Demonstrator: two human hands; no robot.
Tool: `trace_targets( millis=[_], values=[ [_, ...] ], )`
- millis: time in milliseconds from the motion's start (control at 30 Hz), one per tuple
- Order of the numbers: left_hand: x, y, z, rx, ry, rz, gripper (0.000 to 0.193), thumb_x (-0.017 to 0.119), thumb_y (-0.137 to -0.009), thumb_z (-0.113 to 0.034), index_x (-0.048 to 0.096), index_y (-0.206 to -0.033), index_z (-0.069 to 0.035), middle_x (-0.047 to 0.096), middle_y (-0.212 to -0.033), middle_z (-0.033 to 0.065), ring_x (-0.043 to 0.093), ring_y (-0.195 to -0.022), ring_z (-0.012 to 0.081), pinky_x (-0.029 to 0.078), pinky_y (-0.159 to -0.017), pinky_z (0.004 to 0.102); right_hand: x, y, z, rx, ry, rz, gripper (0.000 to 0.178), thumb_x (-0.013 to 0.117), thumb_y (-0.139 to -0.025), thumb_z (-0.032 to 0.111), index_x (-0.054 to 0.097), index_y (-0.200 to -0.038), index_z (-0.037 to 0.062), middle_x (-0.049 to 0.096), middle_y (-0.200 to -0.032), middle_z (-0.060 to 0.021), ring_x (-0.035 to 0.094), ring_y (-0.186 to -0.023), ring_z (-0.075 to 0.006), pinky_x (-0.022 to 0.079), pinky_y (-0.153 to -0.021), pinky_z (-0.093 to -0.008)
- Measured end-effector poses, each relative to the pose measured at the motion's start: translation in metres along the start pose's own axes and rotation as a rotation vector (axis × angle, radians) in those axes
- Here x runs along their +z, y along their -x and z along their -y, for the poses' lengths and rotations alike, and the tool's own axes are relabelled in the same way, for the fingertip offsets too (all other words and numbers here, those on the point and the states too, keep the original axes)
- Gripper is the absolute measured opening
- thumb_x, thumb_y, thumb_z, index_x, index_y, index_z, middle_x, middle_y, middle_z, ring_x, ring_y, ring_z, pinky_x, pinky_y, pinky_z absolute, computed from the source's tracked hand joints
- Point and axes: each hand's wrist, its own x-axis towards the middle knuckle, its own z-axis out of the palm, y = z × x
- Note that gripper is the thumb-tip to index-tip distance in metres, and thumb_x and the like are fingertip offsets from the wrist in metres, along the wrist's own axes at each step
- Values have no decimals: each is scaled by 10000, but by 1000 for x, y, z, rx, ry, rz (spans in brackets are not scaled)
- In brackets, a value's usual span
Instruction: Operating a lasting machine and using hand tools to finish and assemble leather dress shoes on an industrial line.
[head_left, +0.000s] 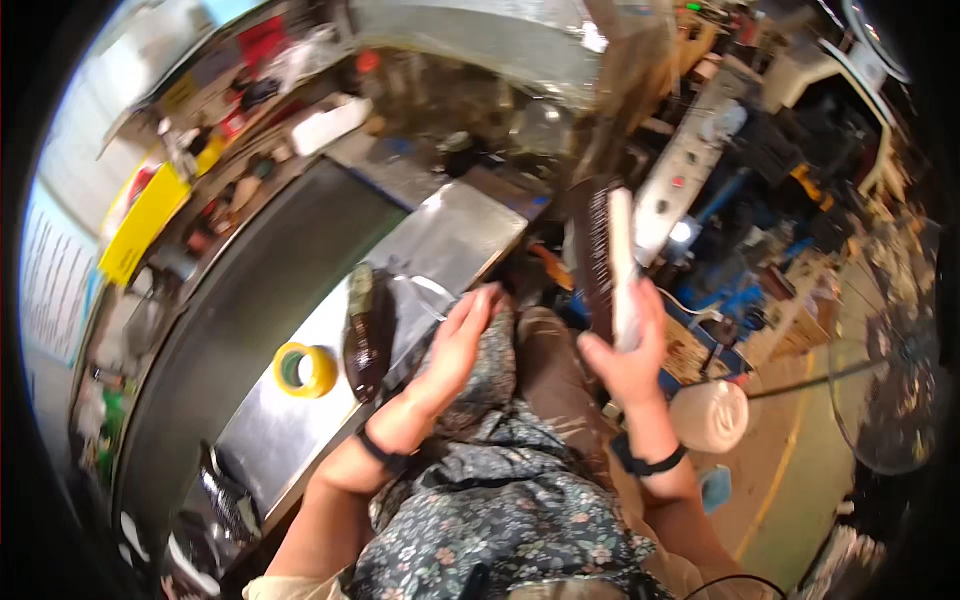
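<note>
Blurred by motion, my right hand (636, 350) is closed round the lower end of a long brush (622, 240) with a cream back and dark brown bristles facing left. My left hand (462, 345) hangs open above my flowered apron (500, 500), its fingers stretched out beside the metal table's edge and holding nothing. On that metal table (330, 425), a glossy dark brown shoe-like piece (366, 345) with a greenish end lies left of this hand. Beside it is a roll of yellow tape (284, 372). A shiny black shoe-like piece (228, 495) lies nearer me at the table's end.
A dark conveyor belt (270, 270) runs behind the metal table, with a cluttered shelf (240, 205) along its far side. To my right stand a pale round container or spool (712, 415), a power strip (680, 175), a fan (885, 365) and jumbled tools.
</note>
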Motion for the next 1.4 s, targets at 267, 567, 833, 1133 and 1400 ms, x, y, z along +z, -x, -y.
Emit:
trace_targets(
  millis=[267,567,833,1133,1400],
  values=[
    [-36,-3,-46,-384,463,-80,385,461,-1017,-357,641,-1100,-27,703,-956,113,688,-806,250,585,-725,380,46,11,50,409,-654,683,740,697,-908,340,340,-1483,39,473,-1433,-170,585,-1158,-249,525,-888,-359],
    [6,80,16,56,-302,170,323,634,-948,-220,579,-1208,-34,628,-1160,160,603,-1110,274,472,-947,371,-33,31,29,926,-855,1268,678,614,-844,57,369,-1473,-10,563,-1333,-127,556,-1186,-166,441,-1022,-322],
    [-128,23,3,364,-1356,-635,691,719,-801,-189,414,-1366,65,472,-1350,299,442,-1255,468,339,-1086,499,9,40,23,1274,-1286,370,724,464,-818,328,391,-1417,-71,499,-1388,-255,563,-1181,-454,468,-989,-606],
    [-193,-4,1,-106,-556,-631,586,713,-796,-316,532,-1254,1,698,-1016,162,683,-907,316,536,-834,389,285,-122,-96,498,-492,422,633,678,-838,125,449,-1407,-27,604,-1273,-174,591,-1129,-202,466,-971,-336],
    [-57,31,-10,1,366,-362,553,610,-938,-363,468,-1354,-27,583,-1257,99,574,-1150,240,447,-1014,393,155,33,59,1010,-1257,834,927,725,-802,72,192,-1560,87,466,-1427,-109,462,-1296,-206,374,-1077,-330]
  ],
)
